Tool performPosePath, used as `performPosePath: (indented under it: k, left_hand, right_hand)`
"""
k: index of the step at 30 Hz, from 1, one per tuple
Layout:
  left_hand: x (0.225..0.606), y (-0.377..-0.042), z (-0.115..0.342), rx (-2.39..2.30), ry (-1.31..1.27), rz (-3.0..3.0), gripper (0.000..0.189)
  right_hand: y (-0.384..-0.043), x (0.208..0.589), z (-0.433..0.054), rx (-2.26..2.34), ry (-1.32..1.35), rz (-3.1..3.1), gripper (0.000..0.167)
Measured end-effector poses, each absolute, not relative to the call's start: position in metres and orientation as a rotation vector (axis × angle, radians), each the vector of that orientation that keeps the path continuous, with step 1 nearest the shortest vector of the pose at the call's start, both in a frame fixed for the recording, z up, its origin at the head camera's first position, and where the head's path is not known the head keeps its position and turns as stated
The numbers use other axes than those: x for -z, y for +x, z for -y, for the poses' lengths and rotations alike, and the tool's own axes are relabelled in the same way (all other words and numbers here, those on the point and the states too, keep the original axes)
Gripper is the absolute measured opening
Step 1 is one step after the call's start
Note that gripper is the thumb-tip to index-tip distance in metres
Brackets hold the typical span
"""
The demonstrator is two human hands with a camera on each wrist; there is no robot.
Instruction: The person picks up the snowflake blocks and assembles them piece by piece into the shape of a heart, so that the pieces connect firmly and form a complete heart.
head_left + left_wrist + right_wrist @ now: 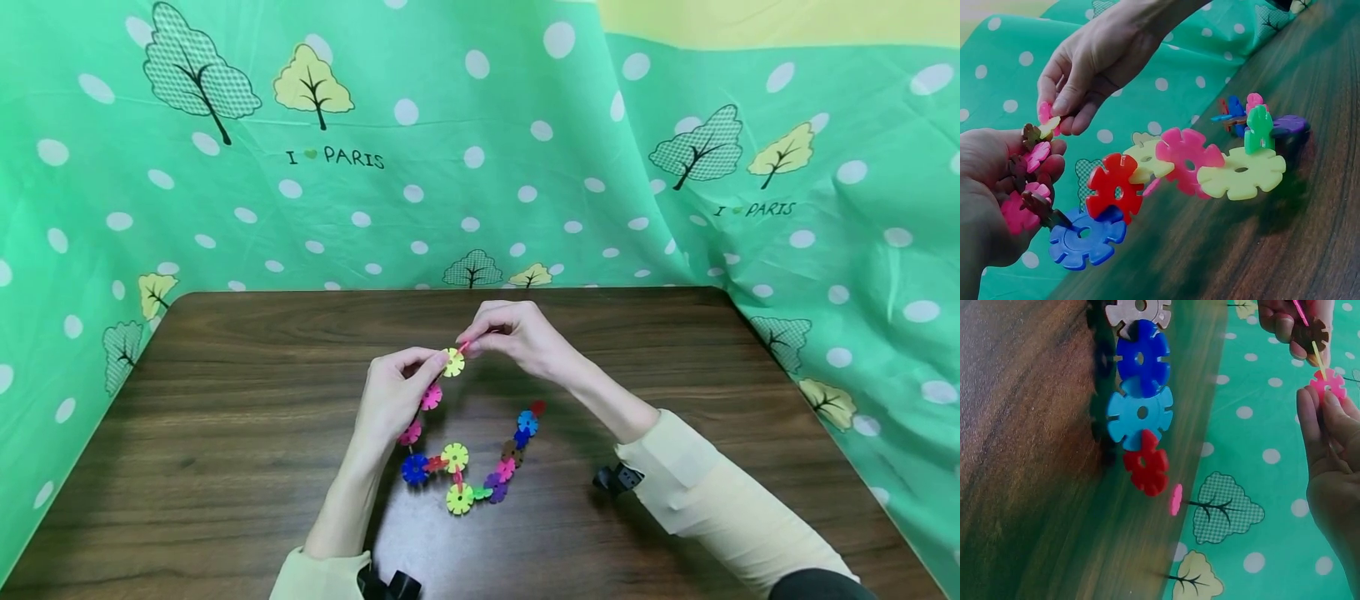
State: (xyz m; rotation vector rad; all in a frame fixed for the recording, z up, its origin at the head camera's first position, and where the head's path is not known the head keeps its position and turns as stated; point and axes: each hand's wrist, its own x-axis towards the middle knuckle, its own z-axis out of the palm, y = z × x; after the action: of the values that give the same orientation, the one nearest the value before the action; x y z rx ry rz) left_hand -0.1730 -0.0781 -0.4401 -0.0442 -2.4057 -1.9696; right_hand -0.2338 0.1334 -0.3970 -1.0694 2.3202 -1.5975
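A chain of slotted, flower-shaped plastic discs curves over the table, with a dark blue disc (415, 469) at its lower left bend and a red disc (538, 407) at the right end. My left hand (393, 392) grips the raised upper part, where pink and brown discs lie along its fingers in the left wrist view. Beyond its thumb stands a yellow disc (453, 362). Thumb and fingers of my right hand (521, 333) pinch a pink disc (1327, 384), whose edge sits at the yellow disc. The palm partly hides the held discs.
Brown wood-grain table (225, 433) lies beneath the chain. Behind it hangs a green dotted cloth (450, 192) that also runs down the right side. Dark wrist devices are strapped near both sleeves. A small pink disc (1175, 500) shows beyond the red end in the right wrist view.
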Motion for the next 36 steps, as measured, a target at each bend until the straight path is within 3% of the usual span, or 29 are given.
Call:
performPosePath:
  k: [18, 36]
  left_hand:
    - [0.439, -0.172, 0.076, 2.093, -0.015, 2.351, 0.018]
    - [0.438, -0.171, 0.080, 2.123, -0.060, 2.361, 0.018]
  right_hand:
    - [-0.243, 0.393, -0.135, 1.621, -1.096, -2.261, 0.015]
    - [-0.286, 0.419, -0.170, 1.296, -0.736, -2.657, 0.026]
